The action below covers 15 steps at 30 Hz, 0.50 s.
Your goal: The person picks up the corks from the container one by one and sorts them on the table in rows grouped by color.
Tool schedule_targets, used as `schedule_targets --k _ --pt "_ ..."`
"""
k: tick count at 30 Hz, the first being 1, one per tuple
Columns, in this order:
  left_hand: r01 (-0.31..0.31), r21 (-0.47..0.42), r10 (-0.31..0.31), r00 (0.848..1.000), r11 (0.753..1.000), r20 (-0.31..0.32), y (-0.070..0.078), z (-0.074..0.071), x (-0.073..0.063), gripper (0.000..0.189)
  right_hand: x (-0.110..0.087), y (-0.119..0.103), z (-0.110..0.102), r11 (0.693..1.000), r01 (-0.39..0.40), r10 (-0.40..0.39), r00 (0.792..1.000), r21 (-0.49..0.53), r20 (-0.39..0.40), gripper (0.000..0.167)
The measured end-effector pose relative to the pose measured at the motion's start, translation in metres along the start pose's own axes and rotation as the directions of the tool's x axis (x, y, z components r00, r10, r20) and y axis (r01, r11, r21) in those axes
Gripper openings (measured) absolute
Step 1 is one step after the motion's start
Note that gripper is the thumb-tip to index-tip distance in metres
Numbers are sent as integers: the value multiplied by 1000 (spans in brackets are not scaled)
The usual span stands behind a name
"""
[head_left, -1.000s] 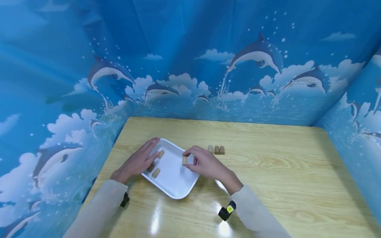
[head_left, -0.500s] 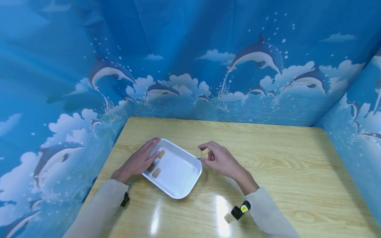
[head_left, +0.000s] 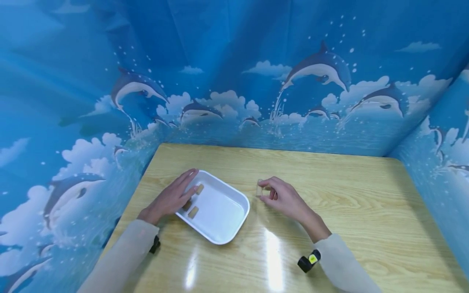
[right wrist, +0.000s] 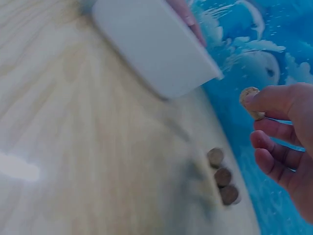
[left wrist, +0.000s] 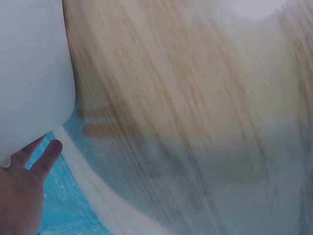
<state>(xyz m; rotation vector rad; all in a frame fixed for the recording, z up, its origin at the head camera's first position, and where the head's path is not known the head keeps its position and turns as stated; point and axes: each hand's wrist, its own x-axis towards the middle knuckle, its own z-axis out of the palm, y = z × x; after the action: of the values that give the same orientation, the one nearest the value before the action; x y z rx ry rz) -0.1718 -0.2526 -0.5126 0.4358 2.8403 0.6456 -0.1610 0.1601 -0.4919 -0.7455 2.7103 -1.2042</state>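
Observation:
My right hand (head_left: 283, 197) pinches a cork (head_left: 259, 188) between thumb and fingertips, above the table to the right of the white tray (head_left: 239, 221). The right wrist view shows the held cork (right wrist: 251, 102) with a speckled end. Three corks stand in a row on the table in that view, the middle one a brown cork (right wrist: 223, 177); my right hand covers them in the head view. My left hand (head_left: 170, 199) holds the tray's left rim, thumb inside and fingers outside. Near that thumb, several corks lie in the tray, one a tan cork (head_left: 193, 212).
Beneath everything is a wood-grain table (head_left: 348, 211). A blue dolphin-print curtain (head_left: 234, 81) hangs along its back and both sides. Black wrist cameras sit under the sleeves, the right wrist camera (head_left: 307, 263) low over the table.
My right hand has moved right with the cork, from over the tray to past its right rim. The standing corks have become hidden behind it. My left hand and the tray stay put.

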Motion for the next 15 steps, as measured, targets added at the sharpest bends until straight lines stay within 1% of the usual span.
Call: schedule_targets --k 4,9,15 --pt "6 1 -6 1000 1000 5 0 0 0 70 -4 11 8 1000 -17 17 1000 3 -5 40" --pt "-3 0 3 1000 1000 0 -1 1 1 71 -9 23 17 999 -42 43 999 13 -13 41" --pt "6 -3 -6 1000 1000 3 0 0 1 71 -7 32 24 998 -64 64 998 -3 -26 42"
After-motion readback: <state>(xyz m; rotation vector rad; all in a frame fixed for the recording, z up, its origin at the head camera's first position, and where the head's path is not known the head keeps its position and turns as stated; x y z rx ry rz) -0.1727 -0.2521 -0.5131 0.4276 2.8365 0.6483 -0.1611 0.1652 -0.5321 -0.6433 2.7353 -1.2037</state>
